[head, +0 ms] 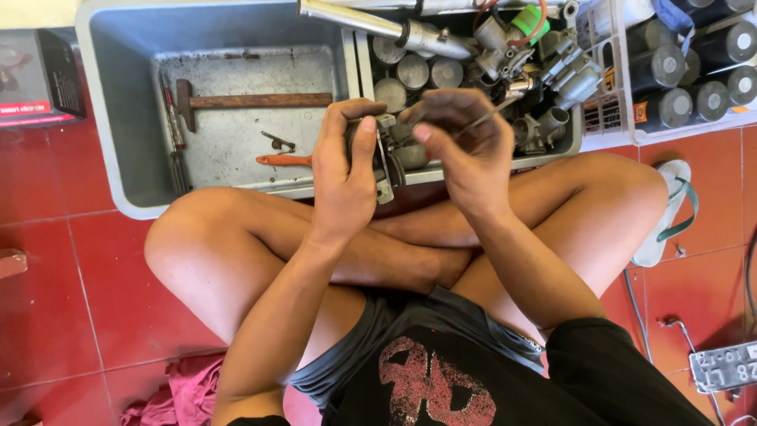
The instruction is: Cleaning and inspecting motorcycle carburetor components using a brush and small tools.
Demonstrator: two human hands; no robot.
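Note:
I sit cross-legged on a red tiled floor. My left hand (348, 170) is closed around a small grey metal engine part, likely a carburetor (392, 156), held above my knees. My right hand (462, 142) is at the part's right side, fingers pinched on a thin metal tool (481, 120) that points up and to the right. The part is mostly hidden by both hands.
A grey plastic tray (118, 126) in front holds a hammer (252, 100), screwdrivers (173, 126) and an orange-handled tool (284, 160); its right side holds metal parts and cylinders (505, 71). A white crate (678, 71) stands right. A sandal (669, 209), a pink rag (185, 390).

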